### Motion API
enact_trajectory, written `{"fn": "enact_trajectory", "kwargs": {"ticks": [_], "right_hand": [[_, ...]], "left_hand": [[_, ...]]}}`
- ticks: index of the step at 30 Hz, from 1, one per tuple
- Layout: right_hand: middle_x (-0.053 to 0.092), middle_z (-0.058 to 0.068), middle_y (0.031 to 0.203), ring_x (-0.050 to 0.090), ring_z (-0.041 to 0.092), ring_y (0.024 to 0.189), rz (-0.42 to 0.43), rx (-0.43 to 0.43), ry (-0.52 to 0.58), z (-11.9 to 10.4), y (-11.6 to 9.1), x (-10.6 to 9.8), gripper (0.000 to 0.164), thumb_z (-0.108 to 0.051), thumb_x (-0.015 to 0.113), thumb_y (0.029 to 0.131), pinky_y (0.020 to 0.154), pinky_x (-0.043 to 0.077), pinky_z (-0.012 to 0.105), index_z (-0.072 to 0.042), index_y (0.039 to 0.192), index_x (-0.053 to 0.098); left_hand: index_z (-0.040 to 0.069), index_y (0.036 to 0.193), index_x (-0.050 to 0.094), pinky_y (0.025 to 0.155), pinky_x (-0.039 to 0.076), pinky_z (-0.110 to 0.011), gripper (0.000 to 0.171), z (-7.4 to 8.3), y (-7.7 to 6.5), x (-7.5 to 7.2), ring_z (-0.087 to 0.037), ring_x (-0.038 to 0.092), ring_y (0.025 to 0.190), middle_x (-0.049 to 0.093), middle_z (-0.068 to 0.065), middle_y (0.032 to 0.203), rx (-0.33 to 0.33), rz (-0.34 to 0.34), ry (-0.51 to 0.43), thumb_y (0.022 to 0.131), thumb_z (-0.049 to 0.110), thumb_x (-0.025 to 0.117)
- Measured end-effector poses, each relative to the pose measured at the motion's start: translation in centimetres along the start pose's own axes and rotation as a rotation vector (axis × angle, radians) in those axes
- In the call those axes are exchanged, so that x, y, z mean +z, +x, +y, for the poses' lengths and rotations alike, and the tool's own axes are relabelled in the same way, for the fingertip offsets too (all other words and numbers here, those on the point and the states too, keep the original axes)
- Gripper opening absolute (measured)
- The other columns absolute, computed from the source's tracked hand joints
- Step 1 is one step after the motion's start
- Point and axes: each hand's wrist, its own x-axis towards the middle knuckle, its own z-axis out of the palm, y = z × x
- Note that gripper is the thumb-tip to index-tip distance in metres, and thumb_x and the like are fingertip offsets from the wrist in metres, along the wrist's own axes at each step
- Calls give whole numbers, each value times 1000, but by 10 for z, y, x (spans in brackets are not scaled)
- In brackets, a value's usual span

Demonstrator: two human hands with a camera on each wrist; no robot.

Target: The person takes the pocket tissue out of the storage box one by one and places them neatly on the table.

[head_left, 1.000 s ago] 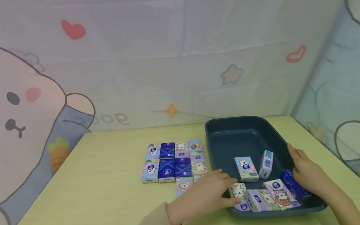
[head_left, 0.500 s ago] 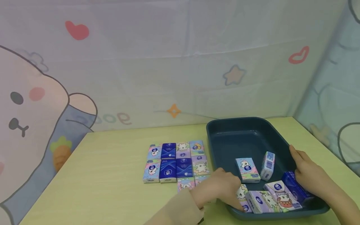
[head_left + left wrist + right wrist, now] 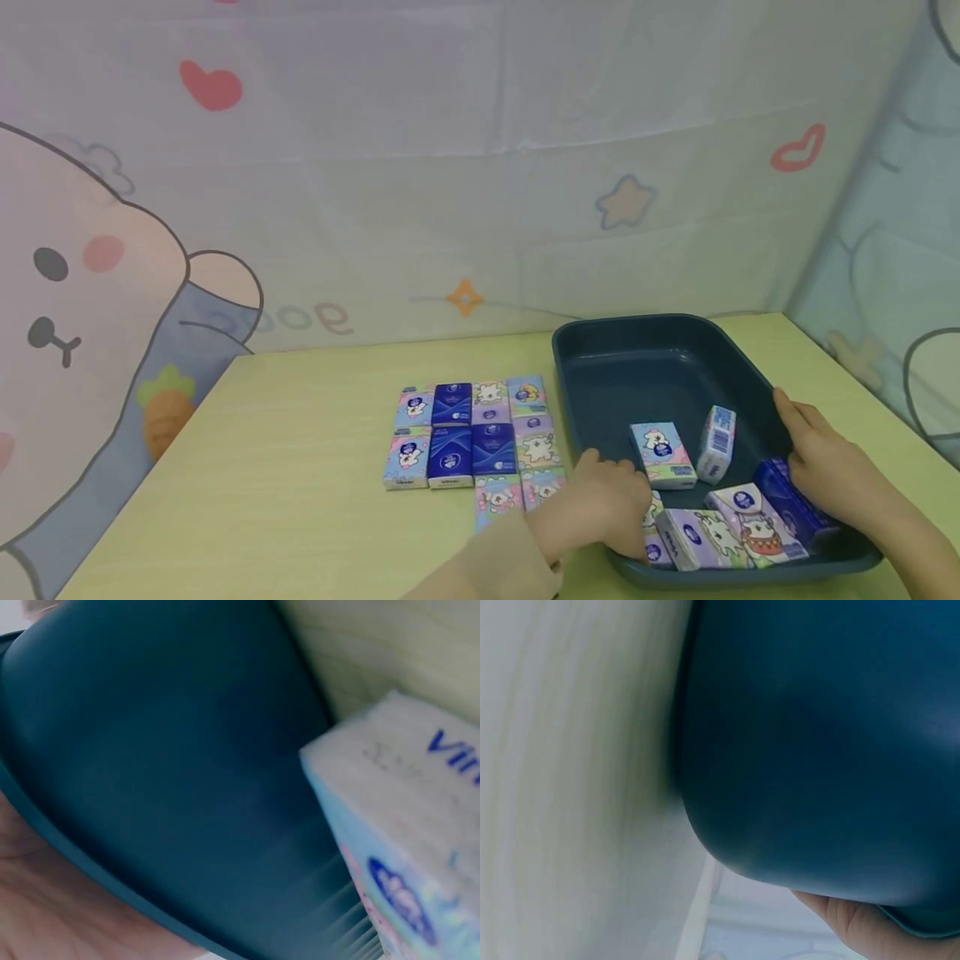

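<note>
A dark teal tray [image 3: 622, 379] holds several small tissue packs. My left hand [image 3: 603, 504] reaches over its left rim at the near corner, fingers curled down onto a purple-and-white tissue pack [image 3: 657, 550] that they partly hide. In the left wrist view, part of that hand [image 3: 67, 900] shows beyond the tray's rim. My right hand [image 3: 832, 467] grips the tray's right rim, thumb side inward, above a dark blue pack [image 3: 791, 504]. The right wrist view shows the tray's outer wall [image 3: 817, 750] with some of the hand [image 3: 855, 922] under the rim.
Left of the tray, tissue packs stand in neat touching rows on the pale table, blue ones [image 3: 450, 457] among cartoon-printed ones [image 3: 498, 496]. Loose in the tray lie a light blue pack [image 3: 663, 457], an edge-standing pack [image 3: 716, 446] and a drum-print pack [image 3: 757, 525]. A printed cloth [image 3: 375, 167] hangs behind.
My left hand has moved slightly right and its fingers have curled down over the purple pack. My right hand stays on the tray's rim. The head view has shifted slightly.
</note>
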Motion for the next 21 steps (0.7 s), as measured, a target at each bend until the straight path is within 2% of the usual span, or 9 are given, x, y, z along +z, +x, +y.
{"fn": "enact_trajectory", "kwargs": {"ticks": [5,13,16,21], "right_hand": [[39,42,127,52,59,102,-10,0,-1,1,0,0,70,9,49,79,69,50,59,20,142,20],[39,41,126,53,58,101,-2,-9,2,2,0,1,71,10,49,79,66,51,56,20,142,19],[39,42,126,54,56,98,-2,-11,6,2,0,1,71,10,49,79,63,51,54,20,142,19],[40,41,125,54,57,98,16,-15,-1,2,0,2,71,10,49,78,65,50,56,20,142,20]], "left_hand": [[30,120,55,81,41,-25,61,-2,-1,0,-6,47,93,51,13,109,13,40,21,72,65,70],[22,116,57,66,37,-18,64,-16,-19,-6,-6,38,89,49,10,107,109,237,-7,71,63,73],[17,120,58,70,39,-17,69,-23,-26,-6,-7,39,91,50,8,108,119,296,-43,69,61,76],[11,128,56,91,43,-18,77,-31,-34,-3,-9,44,100,54,4,114,130,349,-124,69,56,77]]}}
